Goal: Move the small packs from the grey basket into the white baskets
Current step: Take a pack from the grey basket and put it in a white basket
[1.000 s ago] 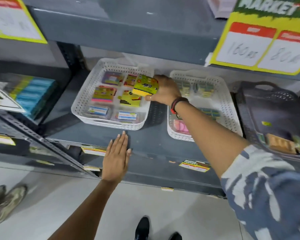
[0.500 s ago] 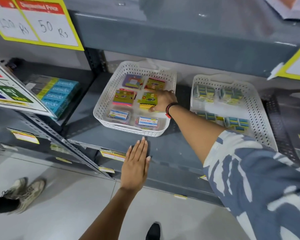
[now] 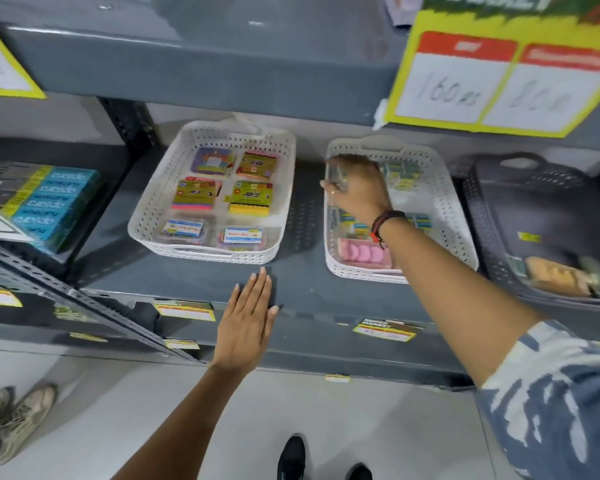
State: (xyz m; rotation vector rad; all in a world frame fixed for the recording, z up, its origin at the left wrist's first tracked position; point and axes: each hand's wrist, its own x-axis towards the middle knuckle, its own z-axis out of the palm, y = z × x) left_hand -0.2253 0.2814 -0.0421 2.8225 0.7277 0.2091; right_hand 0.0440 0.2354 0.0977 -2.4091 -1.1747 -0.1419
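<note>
Grey shelf [image 3: 194,278] runs across the view, carrying three baskets in a row. Grey basket [image 3: 499,216] at far right, dark, holding a few blurred packs [image 3: 555,275] near its front corner. Right white basket [image 3: 454,202] in the middle of the row, just beside the grey one; small green-and-yellow packs along its back and left side, a pink pack [image 3: 361,252] at its front left. Left white basket [image 3: 153,209] well apart from it, holding six packs in three rows of two: yellow pack [image 3: 252,199] in the middle row, right side. Price sign [image 3: 499,81] hangs from the shelf above, yellow-bordered. Right hand [image 3: 359,188] reaches over the left rim of the right white basket, fingers curled down around something pale and blurred; whether it grips a pack cannot be told. Left hand [image 3: 248,323] lies flat on the shelf's front edge, fingers straight and together, holding nothing.
</note>
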